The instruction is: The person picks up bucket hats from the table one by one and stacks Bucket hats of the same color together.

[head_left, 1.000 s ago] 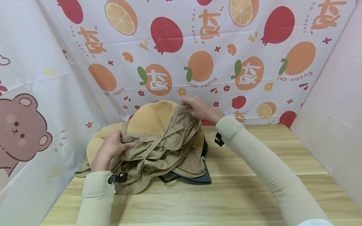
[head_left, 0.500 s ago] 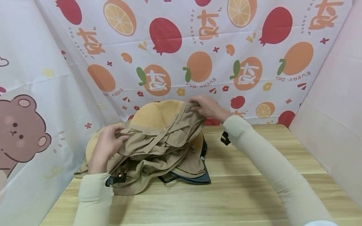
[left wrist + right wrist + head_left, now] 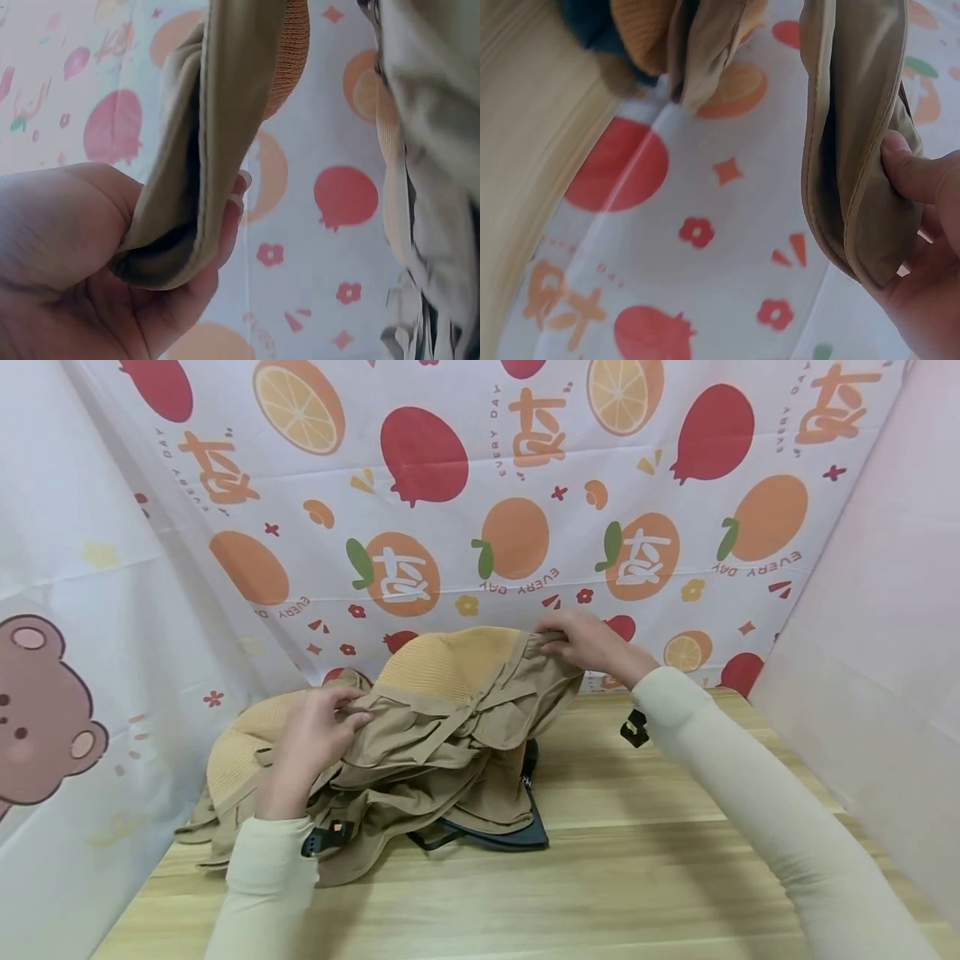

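Both hands hold a sun hat [image 3: 457,664] with a yellow woven crown and a crumpled khaki cloth brim, raised over a pile of hats. My left hand [image 3: 306,747] pinches the brim's left side. In the left wrist view, the thumb and fingers close round a folded khaki edge [image 3: 225,142]. On the far right side, my right hand [image 3: 588,643] grips the brim, the thumb pressing on the doubled cloth [image 3: 862,172] in the right wrist view. Below and to the left lies another woven-crowned khaki hat [image 3: 247,747], partly hidden by the left forearm.
Under the pile, a dark navy brim [image 3: 517,837] with a black strap [image 3: 433,842] sticks out at the front. The wooden table [image 3: 600,877] extends to the right and front. A fruit-print curtain [image 3: 480,477] hangs right behind the hats, and a bear-print one [image 3: 45,710] at left.
Both hands have moved to the right with the held sun hat, shifting it off the other hats. More of the left-hand woven hat shows now.
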Tool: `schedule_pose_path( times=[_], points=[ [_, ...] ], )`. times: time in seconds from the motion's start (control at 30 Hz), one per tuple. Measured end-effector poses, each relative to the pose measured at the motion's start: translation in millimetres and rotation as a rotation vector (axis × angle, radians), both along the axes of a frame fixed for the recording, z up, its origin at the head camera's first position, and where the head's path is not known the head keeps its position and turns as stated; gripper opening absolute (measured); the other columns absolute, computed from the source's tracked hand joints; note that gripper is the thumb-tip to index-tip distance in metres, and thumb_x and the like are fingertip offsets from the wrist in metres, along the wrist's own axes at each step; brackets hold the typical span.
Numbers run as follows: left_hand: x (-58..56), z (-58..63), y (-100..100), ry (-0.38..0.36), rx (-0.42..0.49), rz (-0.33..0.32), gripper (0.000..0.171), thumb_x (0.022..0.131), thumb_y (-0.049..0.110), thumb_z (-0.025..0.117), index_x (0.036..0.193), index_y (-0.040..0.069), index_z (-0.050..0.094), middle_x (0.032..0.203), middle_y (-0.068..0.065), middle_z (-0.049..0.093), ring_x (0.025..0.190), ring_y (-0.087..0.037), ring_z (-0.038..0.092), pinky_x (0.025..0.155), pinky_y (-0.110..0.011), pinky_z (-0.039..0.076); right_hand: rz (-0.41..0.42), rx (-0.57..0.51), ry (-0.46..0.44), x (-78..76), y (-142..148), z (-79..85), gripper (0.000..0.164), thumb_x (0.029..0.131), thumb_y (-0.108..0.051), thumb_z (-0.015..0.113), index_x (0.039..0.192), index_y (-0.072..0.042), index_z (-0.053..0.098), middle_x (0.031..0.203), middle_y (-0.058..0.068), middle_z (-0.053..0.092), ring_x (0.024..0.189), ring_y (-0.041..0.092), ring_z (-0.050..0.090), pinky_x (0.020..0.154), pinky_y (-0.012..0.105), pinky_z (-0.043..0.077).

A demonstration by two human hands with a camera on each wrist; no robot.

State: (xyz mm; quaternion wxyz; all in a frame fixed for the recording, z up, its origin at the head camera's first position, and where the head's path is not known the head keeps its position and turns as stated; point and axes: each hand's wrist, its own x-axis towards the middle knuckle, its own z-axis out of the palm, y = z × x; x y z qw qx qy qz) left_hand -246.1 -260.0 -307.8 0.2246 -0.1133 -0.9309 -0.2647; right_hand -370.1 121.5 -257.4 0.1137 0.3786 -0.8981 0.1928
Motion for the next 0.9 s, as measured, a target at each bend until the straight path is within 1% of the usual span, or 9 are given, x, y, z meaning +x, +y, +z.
schedule_pose_path(
  times=[0.2,0.33,0.4,0.47,0.57,0.67,0.7,0.8,0.9],
  points=[
    [-9.2,2.1,23.7,0.041,-0.041,-0.017,0.028,0.086,0.004,0.081,0.113,-0.003,0.077,0.104,-0.024,0.077,0.089,-0.038,0.075,0.080,-0.055,0.057,-0.048,-0.005,-0.029,0.1,29.7,-7.3,0.017,0.095,-0.008,0.073,0.112,-0.004,0.076,0.110,0.015,0.076,0.101,0.030,0.071,0.091,0.049,0.056],
    [-14.1,3.4,38.2,-0.014,-0.045,-0.048,0.031,0.089,0.004,0.079,0.120,-0.003,0.075,0.108,-0.024,0.077,0.091,-0.037,0.075,0.080,-0.053,0.058,-0.054,0.003,-0.024,1.1,47.0,-10.6,0.016,0.095,-0.008,0.074,0.110,-0.004,0.077,0.106,0.015,0.078,0.094,0.029,0.072,0.085,0.048,0.057],
    [-16.1,3.8,44.9,-0.043,-0.045,-0.070,0.030,0.091,0.004,0.076,0.121,-0.002,0.075,0.109,-0.024,0.077,0.090,-0.035,0.075,0.079,-0.051,0.058,-0.063,0.016,-0.020,2.0,55.0,-11.3,0.018,0.094,-0.007,0.074,0.112,-0.002,0.077,0.107,0.016,0.078,0.094,0.028,0.072,0.085,0.048,0.057],
    [-18.4,3.7,51.0,-0.060,-0.052,-0.092,0.027,0.093,0.002,0.073,0.120,-0.001,0.075,0.108,-0.021,0.078,0.084,-0.030,0.073,0.074,-0.046,0.057,-0.070,0.033,-0.023,2.9,62.6,-11.6,0.018,0.094,-0.006,0.074,0.110,-0.001,0.077,0.104,0.017,0.077,0.090,0.028,0.070,0.082,0.047,0.056],
    [-22.4,3.9,61.3,-0.062,-0.077,-0.127,0.021,0.094,0.000,0.070,0.114,0.002,0.077,0.096,-0.017,0.078,0.071,-0.022,0.063,0.066,-0.037,0.050,-0.086,0.066,-0.016,4.4,74.0,-12.4,0.014,0.094,-0.005,0.074,0.105,0.001,0.077,0.097,0.016,0.076,0.080,0.023,0.064,0.077,0.042,0.052],
    [-27.0,3.3,72.5,-0.074,-0.104,-0.142,0.015,0.095,0.002,0.069,0.108,0.005,0.077,0.082,-0.011,0.073,0.061,-0.017,0.051,0.059,-0.031,0.040,-0.090,0.090,-0.022,6.0,86.0,-13.8,0.004,0.094,-0.004,0.073,0.092,0.000,0.074,0.076,0.010,0.066,0.068,0.018,0.051,0.069,0.036,0.043],
    [-28.6,2.7,76.3,-0.075,-0.115,-0.143,0.012,0.095,0.004,0.070,0.104,0.006,0.077,0.078,-0.009,0.071,0.059,-0.016,0.049,0.058,-0.030,0.038,-0.095,0.097,-0.024,6.7,90.2,-14.4,0.006,0.093,-0.003,0.073,0.088,-0.001,0.072,0.071,0.007,0.060,0.066,0.016,0.047,0.068,0.034,0.040],
    [-33.6,0.0,87.7,-0.078,-0.136,-0.144,0.002,0.095,0.009,0.073,0.094,0.007,0.074,0.069,-0.006,0.064,0.056,-0.015,0.047,0.055,-0.029,0.036,-0.101,0.119,-0.048,9.0,102.7,-16.2,0.025,0.093,-0.002,0.073,0.073,-0.006,0.059,0.063,0.000,0.036,0.062,0.014,0.034,0.065,0.032,0.033],
    [-37.9,-3.9,99.7,-0.053,-0.163,-0.139,0.014,0.094,0.013,0.076,0.083,0.009,0.070,0.067,-0.005,0.062,0.056,-0.014,0.048,0.055,-0.029,0.036,-0.123,0.137,-0.068,10.4,116.0,-19.5,0.038,0.093,-0.003,0.073,0.065,-0.011,0.048,0.062,-0.004,0.029,0.060,0.012,0.030,0.064,0.031,0.032]
  ],
)
